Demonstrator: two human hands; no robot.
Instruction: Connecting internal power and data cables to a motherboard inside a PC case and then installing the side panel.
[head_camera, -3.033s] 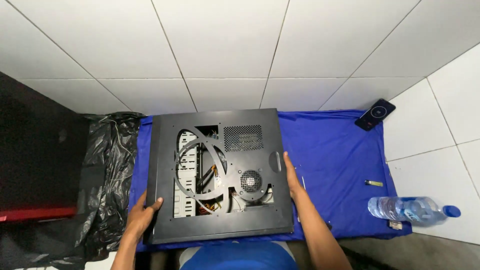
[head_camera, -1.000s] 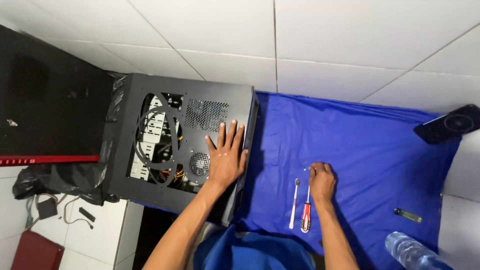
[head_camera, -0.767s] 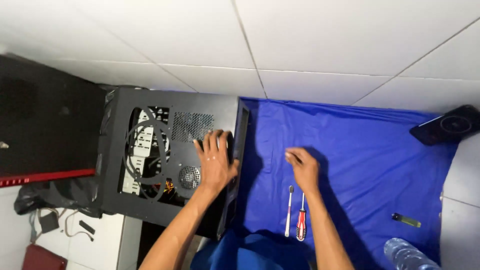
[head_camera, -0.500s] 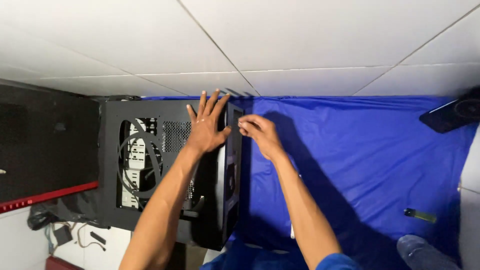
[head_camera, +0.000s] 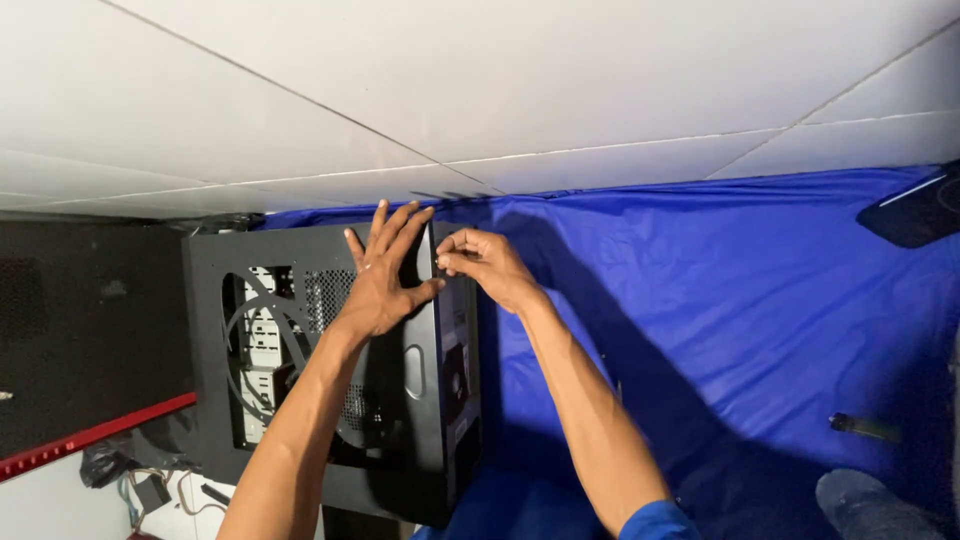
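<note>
Left hand (head_camera: 380, 285) spread flat on black computer case (head_camera: 330, 370); right hand (head_camera: 490, 268) pinching its rear top edge; blue cloth (head_camera: 720, 330) beneath.

Left hand (head_camera: 380, 285) flat, fingers spread; right hand (head_camera: 485, 265) pinched, both forearms outstretched.

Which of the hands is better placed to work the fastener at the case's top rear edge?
Probably the right hand: its fingertips pinch at the rear edge of the black computer case. The left hand lies flat on the side panel, apparently steadying it.
</note>
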